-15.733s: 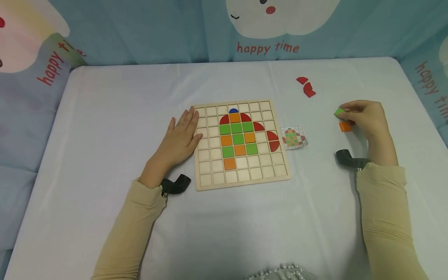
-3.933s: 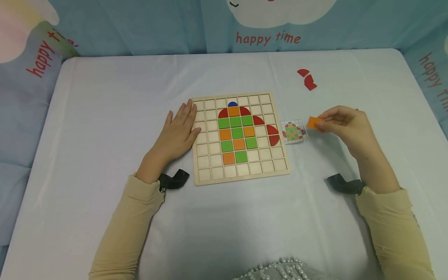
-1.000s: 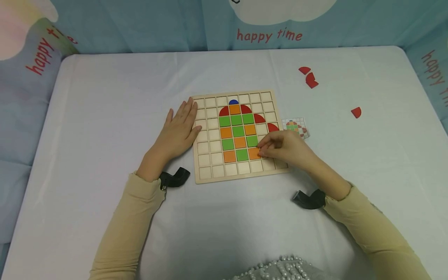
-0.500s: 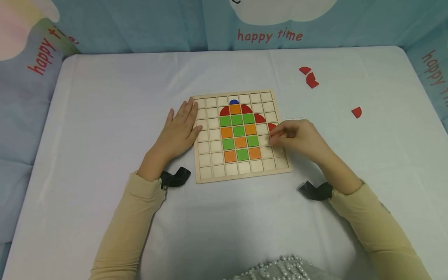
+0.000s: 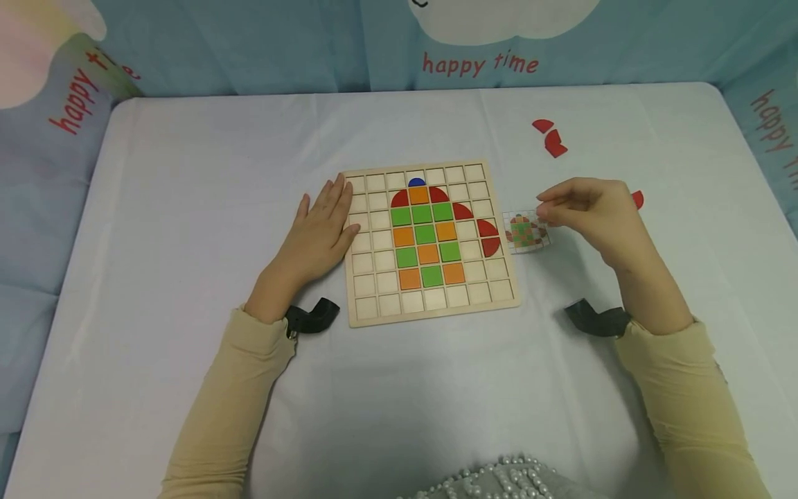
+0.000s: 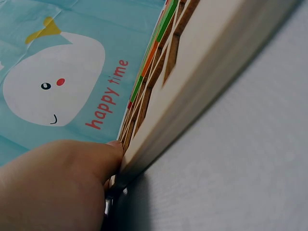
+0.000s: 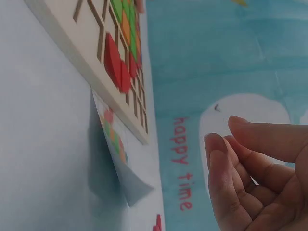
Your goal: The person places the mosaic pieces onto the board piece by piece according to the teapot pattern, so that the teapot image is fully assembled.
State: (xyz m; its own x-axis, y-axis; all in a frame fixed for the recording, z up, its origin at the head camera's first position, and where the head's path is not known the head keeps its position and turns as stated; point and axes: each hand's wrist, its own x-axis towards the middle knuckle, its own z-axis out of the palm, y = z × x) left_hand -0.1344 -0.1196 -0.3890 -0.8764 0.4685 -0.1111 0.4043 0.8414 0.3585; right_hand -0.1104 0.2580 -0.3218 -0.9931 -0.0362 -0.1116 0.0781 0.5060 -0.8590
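A wooden grid board (image 5: 374,305) lies on the white table with orange and green squares set in its middle cells. A blue half-round piece (image 5: 416,182) sits at the top, and red quarter-round pieces (image 5: 490,247) lie toward the right side. My left hand (image 5: 314,242) rests flat along the board's left edge, thumb on the rim (image 6: 139,154). Right of the board, my right hand (image 5: 595,215) hovers above the table with bent fingers. Nothing shows between its thumb and fingertips in the right wrist view. Below those fingertips is a small pattern card (image 5: 526,233), its corner curled up.
Several loose red pieces (image 5: 553,143) lie at the back right. Another red piece (image 5: 638,199) is partly hidden behind my right hand. A blue printed curtain (image 5: 262,48) stands along the table's far edge. Beaded fabric (image 5: 492,478) shows at the near edge.
The orange square held earlier now sits in the bottom row of the pattern. My right hand has left the board and moved right and up, uncovering the card. The left hand stays put.
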